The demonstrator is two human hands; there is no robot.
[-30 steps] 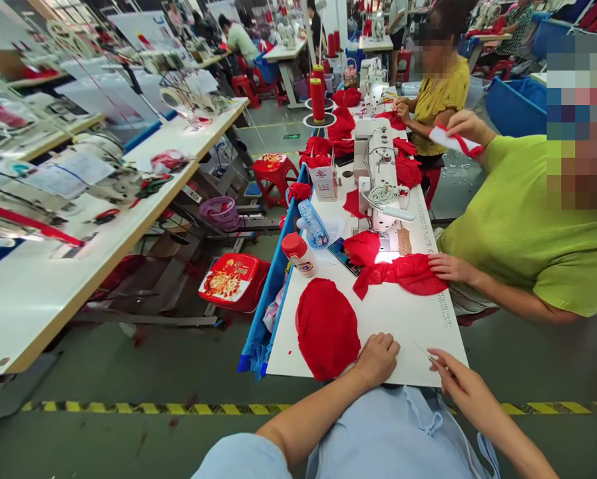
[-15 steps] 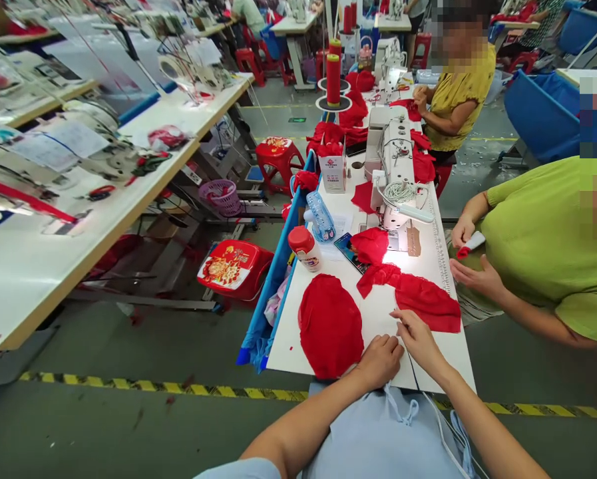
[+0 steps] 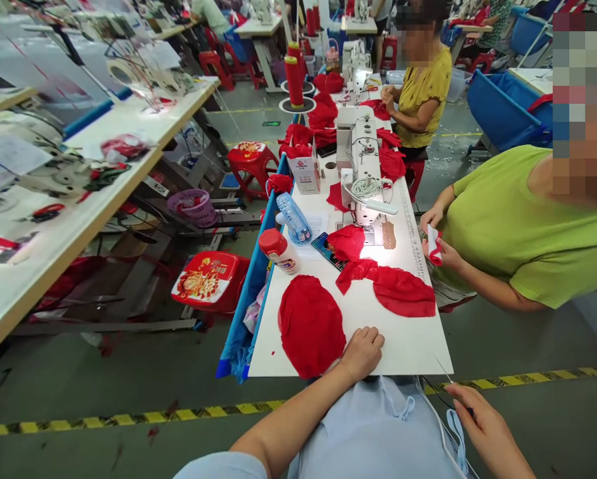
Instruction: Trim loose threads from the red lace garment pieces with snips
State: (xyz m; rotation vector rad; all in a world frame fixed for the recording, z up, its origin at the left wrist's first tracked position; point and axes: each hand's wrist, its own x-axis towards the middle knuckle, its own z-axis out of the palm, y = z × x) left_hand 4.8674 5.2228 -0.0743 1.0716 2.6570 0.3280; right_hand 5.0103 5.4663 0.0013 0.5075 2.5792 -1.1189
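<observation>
My left hand (image 3: 363, 350) rests on the white table (image 3: 408, 352) with its fingers curled down; whatever they hold, if anything, is hidden. Touching that wrist on its left is a rounded piece of red fabric (image 3: 311, 327), lying flat. My right hand (image 3: 482, 419) is off the table's front right corner, fingers closed round a thin pointed metal tool (image 3: 444, 370) whose exact kind I cannot make out. Farther up the table lie another red fabric piece (image 3: 404, 293) and a crumpled one beside a phone (image 3: 327, 250).
A sewing machine (image 3: 365, 156) stands mid-table. A red-capped bottle (image 3: 281, 253), a blue tape dispenser (image 3: 295, 219) and a small box (image 3: 304, 174) line the left edge, above a blue cloth trough (image 3: 238, 319). A co-worker in green (image 3: 508, 226) sits right, holding a white-and-red piece.
My right hand moved in beside my left hand, then swung back right past the table edge with the tool. My left hand stayed. The co-worker lowered the white-and-red piece, now in both hands.
</observation>
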